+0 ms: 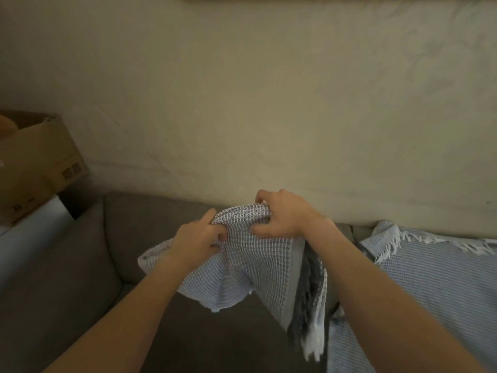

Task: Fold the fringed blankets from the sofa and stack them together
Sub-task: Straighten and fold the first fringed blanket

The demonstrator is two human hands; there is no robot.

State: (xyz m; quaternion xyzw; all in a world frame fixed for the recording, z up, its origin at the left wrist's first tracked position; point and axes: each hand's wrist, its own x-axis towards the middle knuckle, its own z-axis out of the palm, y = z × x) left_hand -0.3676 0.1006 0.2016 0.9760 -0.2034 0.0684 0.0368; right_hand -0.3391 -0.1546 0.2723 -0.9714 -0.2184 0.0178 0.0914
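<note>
A grey-and-white waffle-weave blanket hangs bunched in the air above the grey sofa. My left hand grips its upper edge from the left. Close beside it, my right hand pinches the same edge from the right. The cloth droops below both hands, and a fringed end dangles at the lower right. A second blanket, pale blue with fine stripes and a white fringe, lies spread over the right part of the sofa.
A cream wall rises straight behind the sofa back. At the far left a cardboard box sits on a white surface beside the sofa arm.
</note>
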